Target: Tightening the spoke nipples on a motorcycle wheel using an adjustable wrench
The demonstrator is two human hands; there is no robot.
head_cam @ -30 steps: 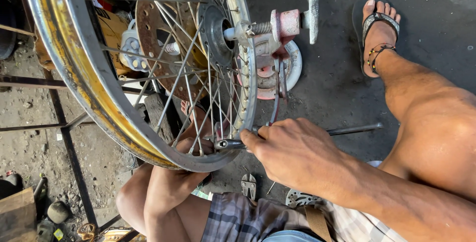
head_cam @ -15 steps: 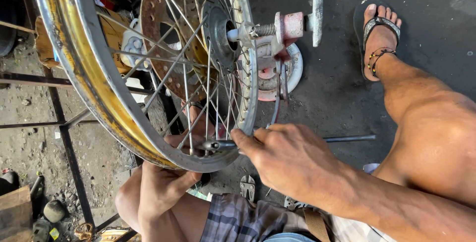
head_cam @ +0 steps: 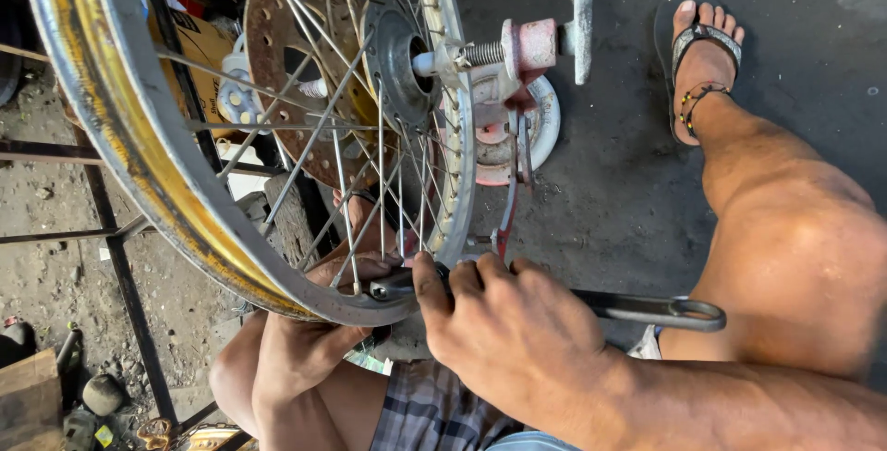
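A spoked wheel with a worn yellow-and-silver rim [head_cam: 139,164] stands on a red truing stand [head_cam: 517,127], its hub [head_cam: 402,54] and rusty brake disc [head_cam: 277,63] toward the top. My right hand [head_cam: 508,331] grips a long dark metal spoke wrench [head_cam: 647,308], whose head sits on a spoke nipple at the rim's near edge. My left hand [head_cam: 296,349] is under the rim, fingers curled up against it near the wrench head. Spokes partly hide the fingers.
My right leg stretches to a foot in a sandal [head_cam: 702,54] on dark concrete. A metal frame of thin bars [head_cam: 111,248] stands at left over dirt ground. Small tools and a wooden block [head_cam: 28,405] lie at bottom left.
My right hand and the wrench have shifted slightly right along the rim. The left hand has stayed under the rim. The view has moved a little closer.
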